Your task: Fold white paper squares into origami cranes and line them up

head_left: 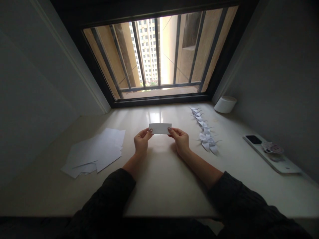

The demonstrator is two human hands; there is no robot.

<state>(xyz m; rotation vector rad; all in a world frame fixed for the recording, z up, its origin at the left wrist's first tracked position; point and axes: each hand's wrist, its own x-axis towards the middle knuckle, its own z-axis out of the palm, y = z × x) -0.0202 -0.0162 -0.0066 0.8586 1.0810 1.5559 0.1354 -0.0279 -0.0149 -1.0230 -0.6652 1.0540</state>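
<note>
A small white folded paper strip (pixel 160 128) is held up above the pale desk (pixel 159 179), in front of the window. My left hand (pixel 141 141) pinches its left end with fingers closed. Its right end is pinched the same way by my right hand (pixel 179 139). Both forearms reach out from dark sleeves at the bottom of the view.
A loose stack of white sheets (pixel 94 152) lies at the left. A row of several folded paper cranes (pixel 205 132) runs along the right of centre. A white cylinder (pixel 225 104) lies by the right wall. A phone (pixel 270 153) rests at far right. A barred window (pixel 159 54) is ahead.
</note>
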